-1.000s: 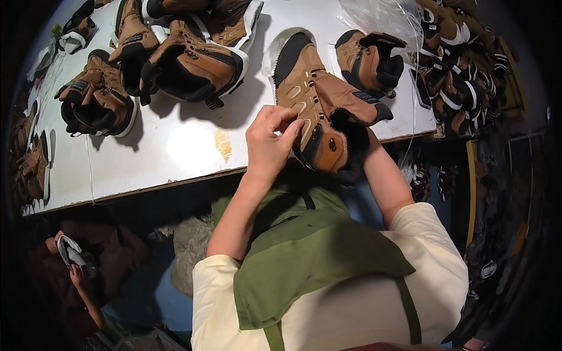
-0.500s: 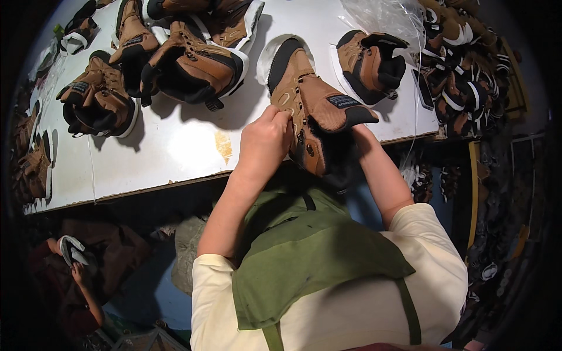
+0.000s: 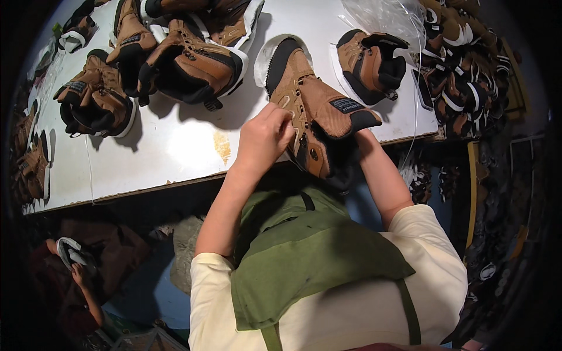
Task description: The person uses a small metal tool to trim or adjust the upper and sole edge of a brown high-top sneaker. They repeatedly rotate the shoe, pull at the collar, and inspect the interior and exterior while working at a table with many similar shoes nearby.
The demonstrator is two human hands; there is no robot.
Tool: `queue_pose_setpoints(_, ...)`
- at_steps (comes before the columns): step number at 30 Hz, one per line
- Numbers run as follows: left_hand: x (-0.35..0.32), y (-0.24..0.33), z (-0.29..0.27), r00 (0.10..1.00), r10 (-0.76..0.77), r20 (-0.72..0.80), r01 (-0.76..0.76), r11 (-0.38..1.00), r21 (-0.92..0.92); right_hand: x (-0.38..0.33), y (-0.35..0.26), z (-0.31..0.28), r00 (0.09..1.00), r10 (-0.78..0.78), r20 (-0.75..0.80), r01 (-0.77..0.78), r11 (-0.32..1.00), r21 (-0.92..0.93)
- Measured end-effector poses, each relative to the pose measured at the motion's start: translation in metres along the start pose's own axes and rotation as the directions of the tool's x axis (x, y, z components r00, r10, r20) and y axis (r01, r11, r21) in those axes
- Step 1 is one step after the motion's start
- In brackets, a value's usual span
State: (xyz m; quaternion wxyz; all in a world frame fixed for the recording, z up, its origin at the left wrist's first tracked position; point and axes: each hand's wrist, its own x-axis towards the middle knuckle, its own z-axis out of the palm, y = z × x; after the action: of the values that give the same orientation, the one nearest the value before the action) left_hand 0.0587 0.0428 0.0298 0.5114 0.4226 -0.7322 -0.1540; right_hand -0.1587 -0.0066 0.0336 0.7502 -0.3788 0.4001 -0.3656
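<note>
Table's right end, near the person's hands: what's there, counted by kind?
Brown boot in hand, gripped by the left hand: 1
Brown boot lying loose: 1
Clear plastic bag: 1
Total: 3

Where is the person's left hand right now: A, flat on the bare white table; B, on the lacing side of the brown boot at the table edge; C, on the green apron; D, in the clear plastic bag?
B: the left hand rests its fingers against the eyelet side of the brown boot, which lies at the near edge of the white table, while the right hand is hidden behind the boot.
</note>
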Motion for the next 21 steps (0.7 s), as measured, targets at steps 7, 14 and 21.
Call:
queue_pose_setpoints(7,-0.016,-0.010,0.004,0.900,-0.435,0.014,0.403,0.820,-0.406,0.004,-0.001,0.004,0.998,0.059,-0.021,-0.060,0.994,-0.093)
queue_pose_setpoints(14,-0.036,-0.015,0.012,0.841,-0.541,-0.022,0.445,0.714,-0.540,0.011,0.001,0.011,0.991,0.121,-0.064,-0.131,0.975,-0.179)
queue_pose_setpoints(21,-0.038,-0.004,0.024,0.828,-0.541,-0.146,0.491,0.826,-0.277,-0.004,0.032,-0.048,0.995,0.078,-0.064,-0.060,0.967,0.248)
